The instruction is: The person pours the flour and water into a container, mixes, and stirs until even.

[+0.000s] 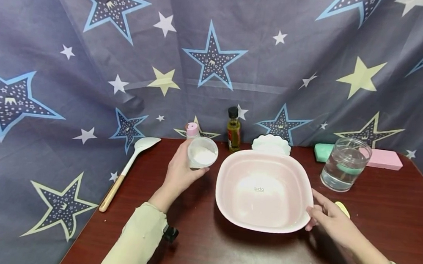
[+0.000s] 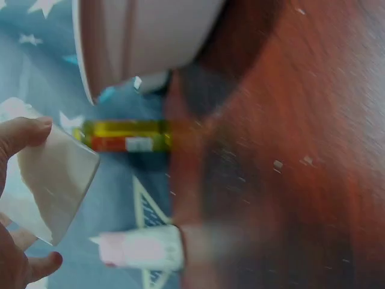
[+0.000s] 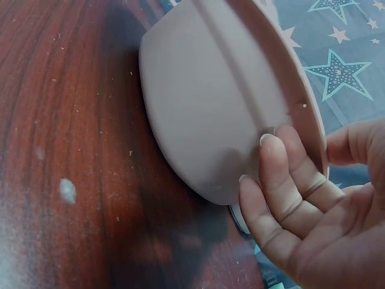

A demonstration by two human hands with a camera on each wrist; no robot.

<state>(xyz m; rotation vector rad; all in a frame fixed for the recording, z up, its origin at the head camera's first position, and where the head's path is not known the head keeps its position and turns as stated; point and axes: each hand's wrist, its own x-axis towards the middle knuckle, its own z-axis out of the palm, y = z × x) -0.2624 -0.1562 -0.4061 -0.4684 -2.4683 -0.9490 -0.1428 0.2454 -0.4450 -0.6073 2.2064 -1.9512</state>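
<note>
My left hand (image 1: 178, 173) grips a clear cup (image 1: 202, 153) of white powder above the table, left of the pink basin. The cup leans toward me in the head view; in the left wrist view the powder (image 2: 57, 174) shows through its side. My right hand (image 1: 334, 222) holds the right rim of the pink basin (image 1: 261, 211), thumb on the rim and fingers against the outer wall (image 3: 198, 114). The basin's inside shows only a small "bdo" print. Whether its base lies fully flat is hard to tell.
Behind stand a pink-capped bottle (image 1: 192, 129), an oil bottle (image 1: 234, 133) and a white scalloped item (image 1: 271, 143). A glass of water (image 1: 345, 168) stands right, before green (image 1: 322, 153) and pink blocks (image 1: 386, 160). A wood-handled spoon (image 1: 125, 172) lies left; something yellow (image 1: 342, 209) sits behind my right hand.
</note>
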